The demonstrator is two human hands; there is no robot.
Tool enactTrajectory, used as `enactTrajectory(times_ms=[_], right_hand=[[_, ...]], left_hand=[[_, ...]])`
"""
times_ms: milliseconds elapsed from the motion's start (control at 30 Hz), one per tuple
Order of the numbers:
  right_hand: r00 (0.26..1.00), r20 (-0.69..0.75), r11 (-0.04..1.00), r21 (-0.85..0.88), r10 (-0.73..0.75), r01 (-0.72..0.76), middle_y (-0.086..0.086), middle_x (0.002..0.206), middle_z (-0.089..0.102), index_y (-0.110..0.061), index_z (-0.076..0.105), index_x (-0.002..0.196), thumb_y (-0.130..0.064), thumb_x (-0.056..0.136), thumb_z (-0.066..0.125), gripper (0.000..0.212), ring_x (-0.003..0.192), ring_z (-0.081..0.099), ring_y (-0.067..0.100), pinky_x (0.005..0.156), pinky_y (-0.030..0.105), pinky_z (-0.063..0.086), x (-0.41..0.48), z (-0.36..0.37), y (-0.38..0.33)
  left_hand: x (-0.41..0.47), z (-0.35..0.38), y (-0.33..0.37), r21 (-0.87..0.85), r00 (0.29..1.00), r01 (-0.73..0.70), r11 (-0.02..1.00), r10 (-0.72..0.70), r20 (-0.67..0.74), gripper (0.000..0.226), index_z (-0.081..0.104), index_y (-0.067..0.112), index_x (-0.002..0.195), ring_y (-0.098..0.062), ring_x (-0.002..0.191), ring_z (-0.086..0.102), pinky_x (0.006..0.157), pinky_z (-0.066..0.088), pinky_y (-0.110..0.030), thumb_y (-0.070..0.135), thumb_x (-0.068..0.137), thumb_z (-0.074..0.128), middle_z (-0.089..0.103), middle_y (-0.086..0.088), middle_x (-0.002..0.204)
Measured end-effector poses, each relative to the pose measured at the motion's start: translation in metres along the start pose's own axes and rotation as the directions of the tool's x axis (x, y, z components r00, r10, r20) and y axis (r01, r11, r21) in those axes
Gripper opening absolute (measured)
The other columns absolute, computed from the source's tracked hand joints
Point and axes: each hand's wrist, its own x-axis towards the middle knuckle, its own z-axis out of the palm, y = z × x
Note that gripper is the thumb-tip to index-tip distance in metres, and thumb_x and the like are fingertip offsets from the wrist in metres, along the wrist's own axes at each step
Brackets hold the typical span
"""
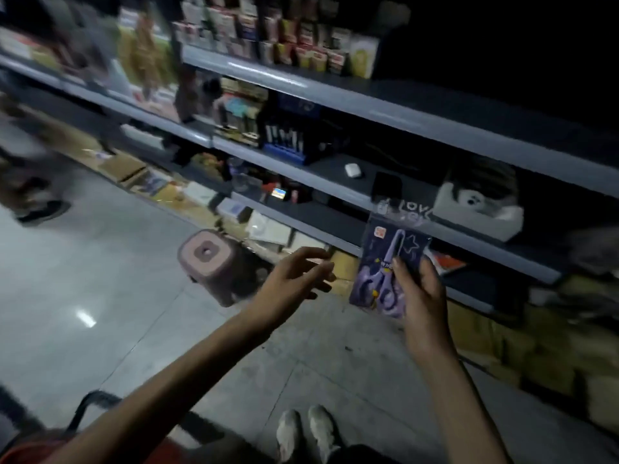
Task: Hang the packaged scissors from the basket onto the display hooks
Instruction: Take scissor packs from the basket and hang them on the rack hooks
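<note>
My right hand [421, 289] grips a purple pack of scissors [385, 262] by its lower right side and holds it upright in front of the lower shelves. A clear hang tab tops the pack. My left hand [294, 279] hovers just left of the pack with fingers spread, holding nothing. The red basket [30, 447] with a black handle sits at the bottom left, partly hidden by my left arm. No display hooks can be made out in the blurred, dark shelving.
Grey shelves [301, 182] with stationery run diagonally across the view. A pink stool [209, 259] stands on the tiled floor by the lowest shelf. Cardboard boxes [536, 356] line the floor at right. Another person's shoe [43, 211] is at far left.
</note>
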Motion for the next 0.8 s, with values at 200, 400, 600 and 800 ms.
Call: enactTrajectory(times_ms=[200,400,600,800], right_hand=[[0.970,-0.220,0.992,-0.102,-0.101,0.081,-0.001,0.106,0.078,-0.019,0.072,0.110,-0.017,0.102,0.063,0.012,0.102,0.072,0.017,0.088,0.038,0.054,-0.028,-0.070,-0.005],[0.885,-0.446,0.990,-0.096,-0.134,0.101,0.011,0.115,0.077,-0.006,0.071,0.119,-0.010,0.099,0.063,0.022,0.104,0.069,0.019,0.088,0.029,0.054,-0.069,-0.133,-0.007],[0.795,-0.560,0.973,-0.131,-0.232,0.191,0.013,0.121,0.073,-0.005,0.066,0.123,-0.006,0.099,0.063,0.025,0.116,0.068,0.029,0.099,0.044,0.051,-0.106,-0.203,-0.029],[0.616,-0.730,0.935,-0.085,-0.294,0.345,0.006,0.103,0.072,-0.015,0.069,0.102,-0.024,0.101,0.064,0.010,0.098,0.064,0.022,0.088,0.045,0.046,-0.115,-0.275,-0.048]], left_hand=[[0.049,0.081,0.013,-0.017,0.930,-0.145,0.989,0.142,0.340,0.025,0.071,0.006,0.121,-0.009,0.090,0.070,0.082,0.055,-0.023,0.014,0.098,0.074,0.076,-0.007,0.101],[0.063,0.168,0.020,-0.107,0.783,-0.217,0.970,0.239,0.574,0.009,0.070,-0.007,0.097,-0.011,0.076,0.063,0.074,0.054,-0.020,-0.005,0.090,0.076,0.067,-0.010,0.082],[0.053,0.258,0.031,-0.135,0.602,-0.288,0.948,0.289,0.744,0.016,0.070,0.009,0.086,-0.013,0.076,0.066,0.075,0.058,-0.024,-0.006,0.090,0.076,0.070,-0.010,0.081],[0.040,0.348,0.047,-0.130,0.517,-0.333,0.934,0.296,0.803,0.029,0.074,0.021,0.079,-0.001,0.075,0.066,0.075,0.055,-0.019,-0.006,0.085,0.080,0.073,0.011,0.076]])
